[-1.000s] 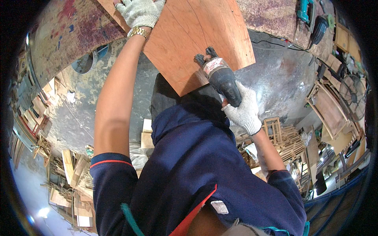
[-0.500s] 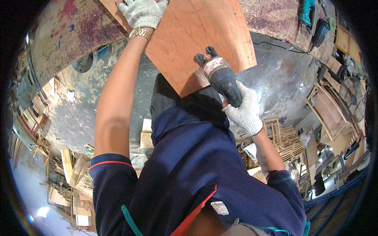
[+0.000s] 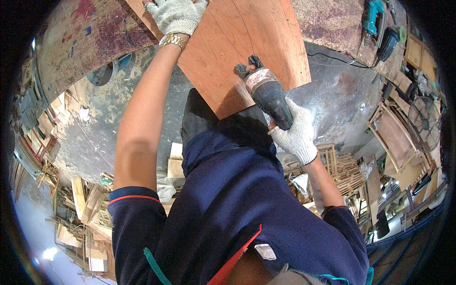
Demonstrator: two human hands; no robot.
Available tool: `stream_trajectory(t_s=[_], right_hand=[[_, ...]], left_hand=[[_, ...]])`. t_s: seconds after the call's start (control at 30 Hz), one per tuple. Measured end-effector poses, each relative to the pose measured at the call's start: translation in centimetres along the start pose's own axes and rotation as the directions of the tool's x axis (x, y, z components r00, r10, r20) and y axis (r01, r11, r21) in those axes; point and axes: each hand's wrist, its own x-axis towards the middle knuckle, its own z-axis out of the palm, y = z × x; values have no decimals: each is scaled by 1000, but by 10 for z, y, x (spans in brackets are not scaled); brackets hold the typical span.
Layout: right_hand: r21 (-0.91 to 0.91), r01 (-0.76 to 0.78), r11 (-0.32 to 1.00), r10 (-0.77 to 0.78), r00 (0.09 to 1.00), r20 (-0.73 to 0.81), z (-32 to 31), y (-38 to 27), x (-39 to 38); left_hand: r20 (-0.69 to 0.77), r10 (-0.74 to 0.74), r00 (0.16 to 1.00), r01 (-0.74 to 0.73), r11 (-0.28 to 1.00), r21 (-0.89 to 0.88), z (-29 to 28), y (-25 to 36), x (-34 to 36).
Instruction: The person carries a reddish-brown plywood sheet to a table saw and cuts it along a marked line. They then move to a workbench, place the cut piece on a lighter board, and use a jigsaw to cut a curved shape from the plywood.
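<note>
A reddish-brown plywood board (image 3: 209,61) lies over the work surface, its near corner reaching out toward my lap. Thin dark curved lines run along its face to the front of a black power tool (image 3: 271,102), which looks like a jigsaw with a pale, red-marked band. My right hand (image 3: 298,133), in a white knit glove, is closed round the tool's rear and underside. Also gloved, my left hand (image 3: 176,15) lies on the board's far left part with fingers spread, partly cut off by the upper edge. Where the tool meets the wood is hidden beneath its body.
The paint-stained table (image 3: 95,42) extends beyond the board. A teal power tool (image 3: 373,18) and a dark corded tool (image 3: 388,43) lie at the far right, with a black cable (image 3: 337,58) nearby. A fan (image 3: 423,118) and stacked wood scraps (image 3: 354,173) stand on the floor.
The view has shifted slightly, and my left hand appears a little farther right and lower. The tool and my right hand hold nearly the same place on the board.
</note>
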Motion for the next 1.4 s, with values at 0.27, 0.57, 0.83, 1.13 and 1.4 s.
stream_trajectory(t_s=[0.27,0.57,0.83,1.13,1.4], right_hand=[[-9,-9,1000,9,1000,-10,3,-4,3],[-54,24,998,-23,1000,17,0,-4,8],[-51,-25,998,27,999,29,1,-11,14],[-113,-4,994,9,999,37,1,-8,18],[-65,13,998,-9,998,65,-1,-13,22]], left_hand=[[-90,1,996,-1,1000,5,4,0,-1],[-35,-22,999,22,1000,-12,-2,-2,-1],[-97,8,995,-14,998,-54,4,-1,-1],[-81,-32,996,8,959,-284,-5,-7,-1],[-108,-21,994,13,997,-71,1,-4,-3]])
